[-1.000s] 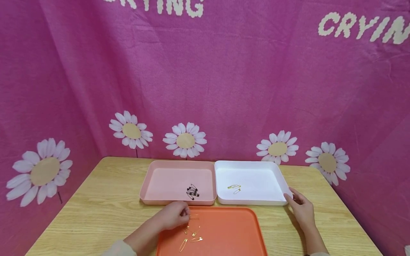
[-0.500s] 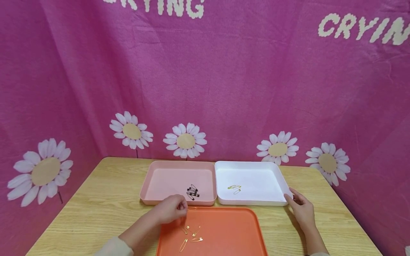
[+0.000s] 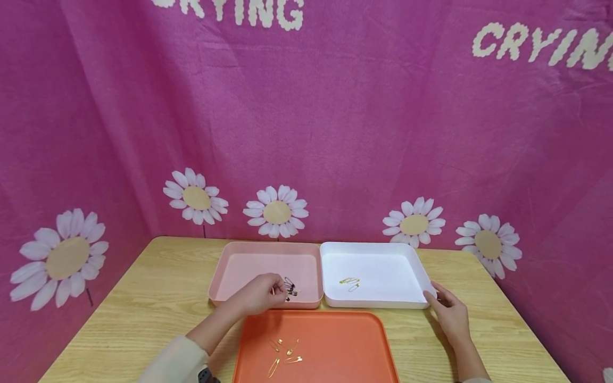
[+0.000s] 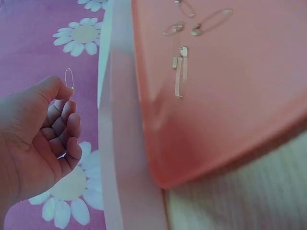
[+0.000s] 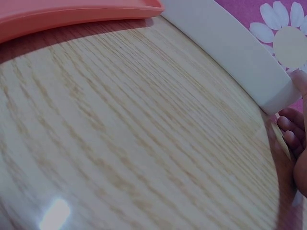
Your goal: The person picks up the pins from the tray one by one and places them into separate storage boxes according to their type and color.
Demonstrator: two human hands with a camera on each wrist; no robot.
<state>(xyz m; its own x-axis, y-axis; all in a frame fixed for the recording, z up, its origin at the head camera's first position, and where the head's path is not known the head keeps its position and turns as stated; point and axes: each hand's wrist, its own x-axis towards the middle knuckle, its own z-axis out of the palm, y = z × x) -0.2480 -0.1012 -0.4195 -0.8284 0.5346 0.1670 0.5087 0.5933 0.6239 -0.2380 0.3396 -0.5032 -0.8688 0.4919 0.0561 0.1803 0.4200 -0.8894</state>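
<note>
Pinched between thumb and index finger of my left hand (image 3: 262, 293) is a gold safety pin (image 4: 70, 80), its loop pointing up in the left wrist view. This hand hovers over the near side of the pink tray (image 3: 225, 266), partly hiding the black safety pins (image 3: 290, 287) there. Several gold safety pins (image 3: 289, 351) lie on the orange tray (image 3: 345, 346) in front. My right hand (image 3: 452, 314) holds the near right corner of the white tray (image 3: 378, 304), thumb at the corner and fingers along the side. A few gold safety pins (image 3: 350, 282) lie inside it.
Pink and white trays stand side by side on the wooden table (image 3: 143, 303), with the orange tray close in front. Behind the table hangs a magenta curtain (image 3: 335, 133) printed with daisies.
My left hand has lifted from the orange tray's far left edge and moved forward over the pink tray, carrying a gold safety pin. My right hand stays at the white tray's corner.
</note>
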